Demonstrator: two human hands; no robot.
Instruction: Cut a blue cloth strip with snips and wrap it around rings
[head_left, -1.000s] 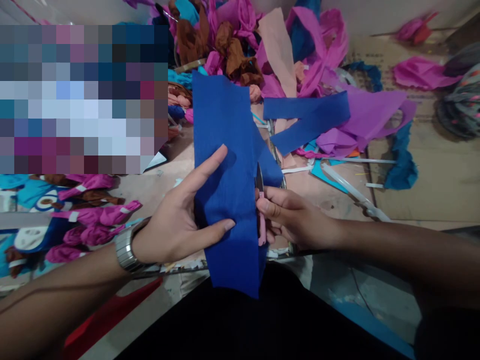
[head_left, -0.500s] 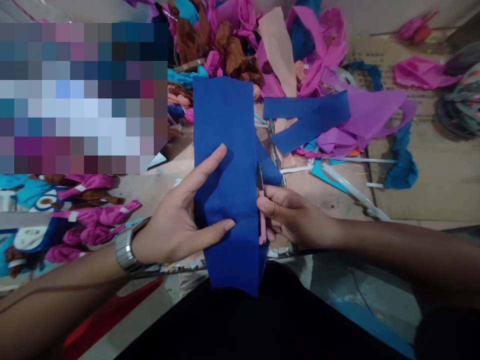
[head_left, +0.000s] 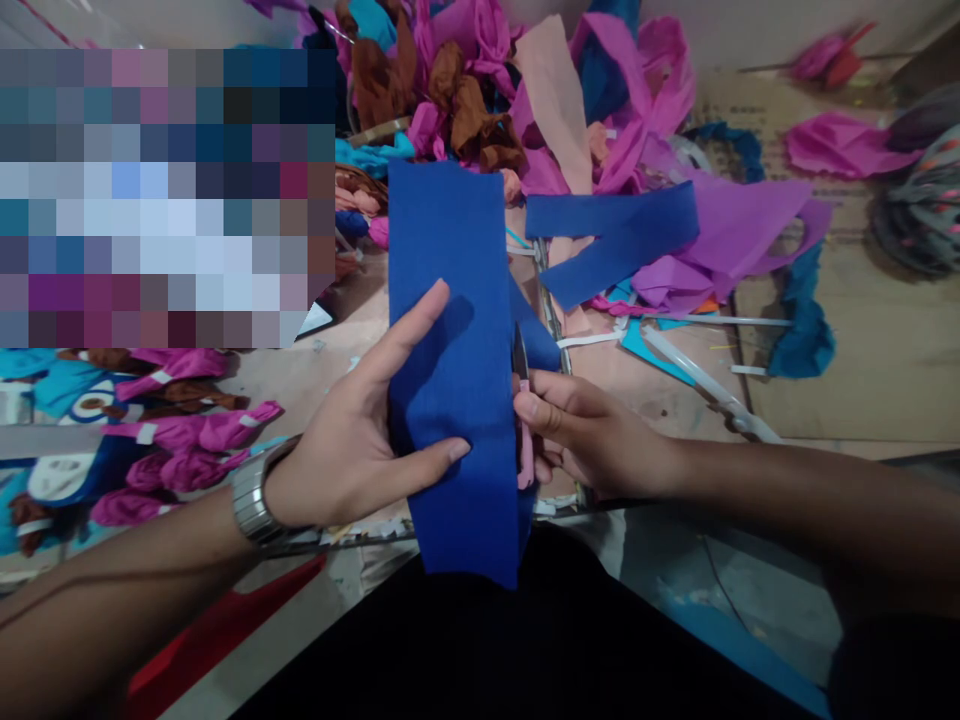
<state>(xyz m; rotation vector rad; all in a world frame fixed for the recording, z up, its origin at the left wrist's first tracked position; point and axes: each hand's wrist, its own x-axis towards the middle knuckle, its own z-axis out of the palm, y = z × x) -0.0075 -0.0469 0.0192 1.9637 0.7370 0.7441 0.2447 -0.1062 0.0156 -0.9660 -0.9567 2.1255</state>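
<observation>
We want blue fabric flat: left hand, half-spread, holds it; right hand grips pink-handled scissors at its three o'clock.

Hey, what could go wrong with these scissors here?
The right hand holds pink-handled scissors by the edge of the blue cloth, so a slip might leave a crooked cut. More blue fabric shows beside the blade and could get nicked. The left hand has fingers out of sight; a stray blade might reach them.

Cardboard txt illegible (v. blurry).
</observation>
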